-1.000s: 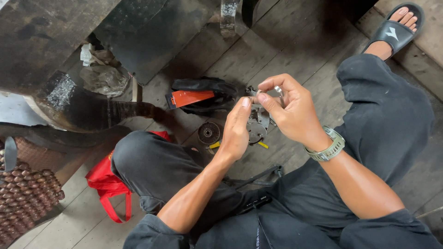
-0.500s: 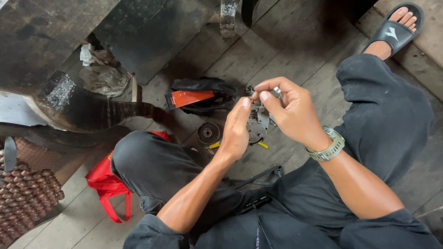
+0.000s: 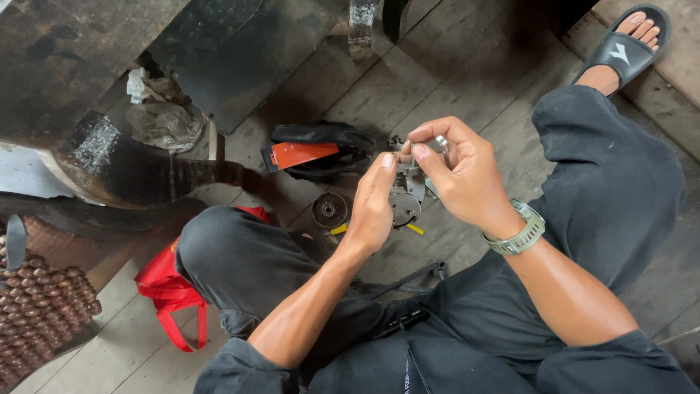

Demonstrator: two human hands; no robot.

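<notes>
— Weathered floorboards (image 3: 467, 80), dark; I sit on them. Position of the part?

— Small grey metal assembly (image 3: 405, 191), raised above my lap. My left hand (image 3: 372, 208) pinches its edge from below to steady it.

— Right hand (image 3: 459, 171)?

— Thumb and forefinger closed on the assembly's top, likely for fine turning. Round wire brush disc (image 3: 330, 209) and orange-and-black tool (image 3: 313, 151) lie on the boards just beyond.
</notes>
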